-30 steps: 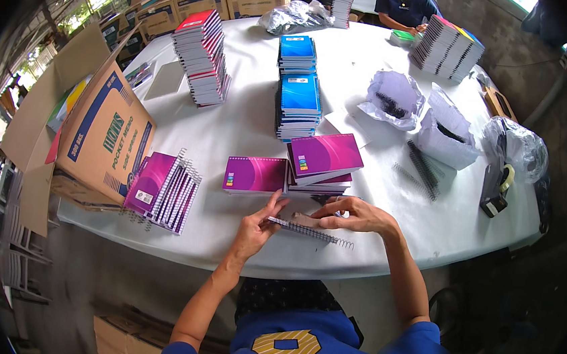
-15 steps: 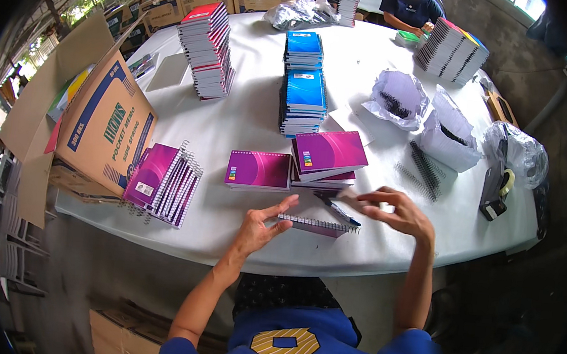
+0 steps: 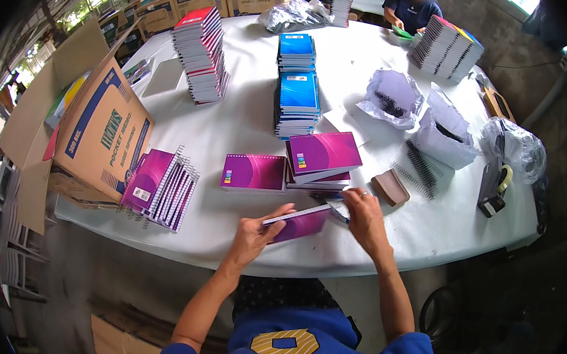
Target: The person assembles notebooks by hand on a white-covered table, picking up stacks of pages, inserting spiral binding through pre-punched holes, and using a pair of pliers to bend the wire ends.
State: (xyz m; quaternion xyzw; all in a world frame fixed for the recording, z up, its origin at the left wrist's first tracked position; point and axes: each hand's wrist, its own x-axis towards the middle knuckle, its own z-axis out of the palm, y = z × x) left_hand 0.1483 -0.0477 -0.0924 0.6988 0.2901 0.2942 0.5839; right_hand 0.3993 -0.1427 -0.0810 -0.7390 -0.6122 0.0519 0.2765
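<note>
My left hand (image 3: pixel 256 234) grips the left end of a purple notebook (image 3: pixel 301 227), thumb in front and fingers behind. The notebook is tilted up, its spine edge on top, above the table's front part. At its right end my right hand (image 3: pixel 366 223) is closed, fingertips pointing down-left over a slim dark and pale tool that they largely hide. Just behind lie purple notebooks: a low pile (image 3: pixel 254 173) and, beside it, a taller one (image 3: pixel 324 155) with its top notebook askew. A small brown trough-shaped block (image 3: pixel 390 188) rests right of my right hand.
Spiral-bound purple notebooks (image 3: pixel 161 190) lean by an open carton (image 3: pixel 102 127) at left. Blue (image 3: pixel 300 91) and red (image 3: pixel 198 55) stacks stand farther back. Loose black spiral wires (image 3: pixel 422 169), paper-lined containers (image 3: pixel 393 100) and a tape dispenser (image 3: pixel 494 192) are at right. Another person (image 3: pixel 412 13) sits opposite.
My right hand has set the brown block down on the right and moved left to the dark tool. My left hand now grips the notebook, raised and turned to show its purple cover.
</note>
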